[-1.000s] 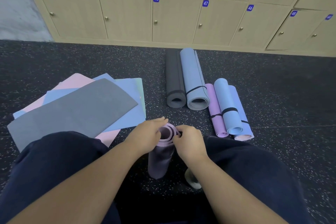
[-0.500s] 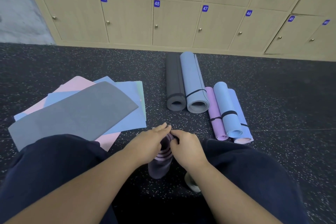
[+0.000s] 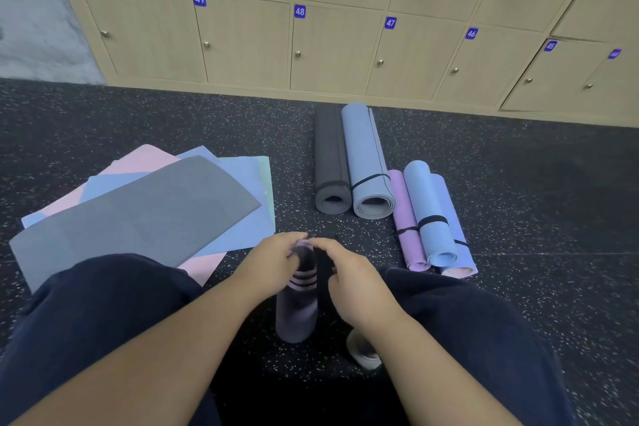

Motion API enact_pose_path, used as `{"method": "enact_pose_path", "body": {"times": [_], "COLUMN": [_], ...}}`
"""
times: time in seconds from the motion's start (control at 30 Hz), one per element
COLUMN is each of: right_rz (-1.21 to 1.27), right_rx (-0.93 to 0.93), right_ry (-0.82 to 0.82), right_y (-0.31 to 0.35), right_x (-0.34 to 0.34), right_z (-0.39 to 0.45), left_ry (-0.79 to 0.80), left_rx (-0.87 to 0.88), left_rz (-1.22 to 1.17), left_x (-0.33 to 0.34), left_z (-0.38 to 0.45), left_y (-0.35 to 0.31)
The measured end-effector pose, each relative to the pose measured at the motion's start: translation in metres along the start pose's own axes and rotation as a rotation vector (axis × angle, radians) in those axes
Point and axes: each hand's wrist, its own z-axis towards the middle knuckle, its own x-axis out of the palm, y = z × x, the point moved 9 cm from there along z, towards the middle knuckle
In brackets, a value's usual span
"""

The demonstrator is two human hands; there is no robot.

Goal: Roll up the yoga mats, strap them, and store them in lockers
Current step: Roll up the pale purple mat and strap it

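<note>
A rolled purple yoga mat (image 3: pixel 297 311) stands on end between my knees. A dark elastic strap (image 3: pixel 304 279) is wound round its upper part in several bands. My left hand (image 3: pixel 273 264) grips the mat's top from the left. My right hand (image 3: pixel 349 273) pinches the strap on the right side of the roll. Several strapped rolls lie ahead: a black roll (image 3: pixel 330 162), a grey-blue roll (image 3: pixel 366 162), a small purple roll (image 3: pixel 406 221), a blue roll (image 3: pixel 430 214). The closed wooden lockers (image 3: pixel 332 48) line the wall behind.
Several flat mats, a grey mat (image 3: pixel 138 214) on top, lie stacked on the dark speckled floor at the left. A pale roll of tape or strap (image 3: pixel 363 354) sits on the floor under my right forearm. My dark trouser legs fill the lower view.
The strap has gone from the mat's open top rim down round its upper part in several bands. Both hands have closed over the top of the roll.
</note>
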Motion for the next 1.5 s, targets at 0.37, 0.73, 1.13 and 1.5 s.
{"method": "enact_pose_path", "body": {"times": [0.37, 0.73, 1.13, 1.5], "right_rz": [-0.186, -0.245, -0.282, -0.272], "right_rx": [0.010, 0.038, 0.045, 0.078], "right_ry": [0.064, 0.067, 0.087, 0.089], "right_y": [-0.006, -0.010, -0.010, -0.013], "right_x": [0.024, 0.023, 0.027, 0.026], "right_z": [0.009, 0.010, 0.011, 0.015], "left_ry": [0.015, 0.165, 0.173, 0.142], "left_rx": [0.007, 0.067, 0.055, 0.062], "left_rz": [-0.097, -0.092, -0.017, 0.092], "left_x": [0.004, 0.017, 0.020, 0.020], "left_z": [-0.002, -0.009, -0.006, 0.005], "left_y": [-0.011, -0.022, -0.021, -0.023]}}
